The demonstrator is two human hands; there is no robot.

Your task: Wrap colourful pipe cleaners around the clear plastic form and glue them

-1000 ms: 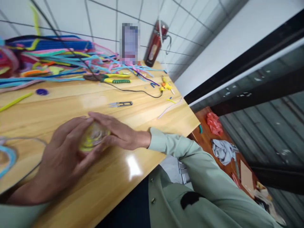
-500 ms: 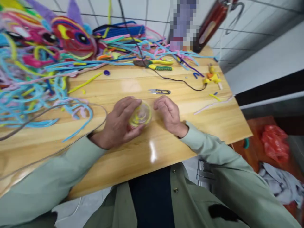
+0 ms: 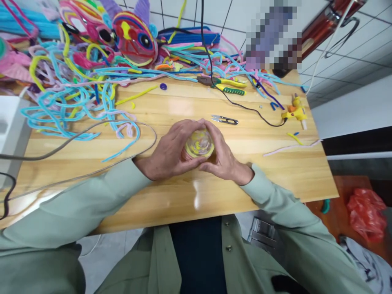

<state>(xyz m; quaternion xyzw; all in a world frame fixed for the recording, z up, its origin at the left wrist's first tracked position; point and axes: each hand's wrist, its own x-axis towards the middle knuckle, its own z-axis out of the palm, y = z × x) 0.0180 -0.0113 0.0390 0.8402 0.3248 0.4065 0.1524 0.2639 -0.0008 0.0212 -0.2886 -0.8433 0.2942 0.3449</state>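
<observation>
Both my hands are cupped around a round, clear object (image 3: 199,143) with yellow and pinkish coils showing through it; its exact kind I cannot make out. My left hand (image 3: 170,151) wraps its left side, thumb along the near edge. From the right, my right hand (image 3: 223,157) curves against it, and the fingertips of both hands meet at its far side. Just beyond my right hand lie small thread snips (image 3: 225,119) on the wooden table (image 3: 245,179).
Tangled blue pipe cleaners (image 3: 70,110) cover the left side, near a colourful fish-like face (image 3: 134,38). Pliers (image 3: 225,85) with yellow-green handles lie at the back. A yellow glue gun (image 3: 294,112) rests at the right, its black cord crossing the table. A grey cable (image 3: 58,152) runs at left.
My right hand has come in from apart and now closes on the round object's right side. My left hand stays on it. The head view has shifted left.
</observation>
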